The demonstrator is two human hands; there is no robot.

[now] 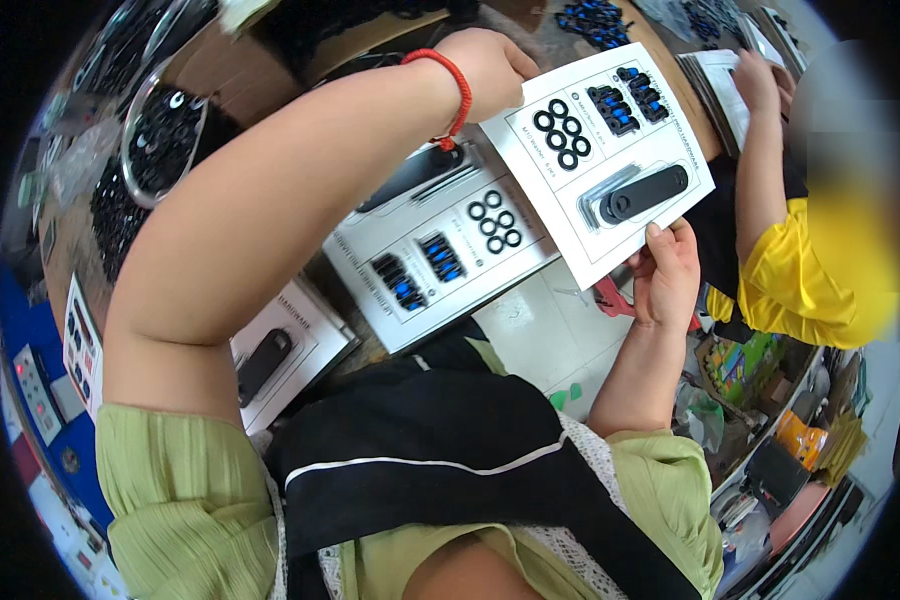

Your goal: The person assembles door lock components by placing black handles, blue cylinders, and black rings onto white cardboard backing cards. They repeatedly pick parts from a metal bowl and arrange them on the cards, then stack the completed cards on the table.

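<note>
A white printed hardware card (570,240) is tilted up in front of me. Several black washers, rows of black-and-blue screws, a black bar-shaped part and a small clear bag with metal pieces are set on it. My right hand (667,275) pinches its lower edge, thumb on the front. At the upper left edge is my left hand (485,75), a red cord bracelet on its wrist; its fingers are curled closed against the card, tips partly hidden. Below my left forearm, a similar card (450,300) lies on a stack at the table's edge.
Another stack of cards (295,370) lies at the near left. Beyond it are a clear container of black washers (165,140) and a cardboard box (235,75). Blue-and-black screws (595,22) are piled at the far side. To the right, a co-worker's hand (760,85) touches more cards.
</note>
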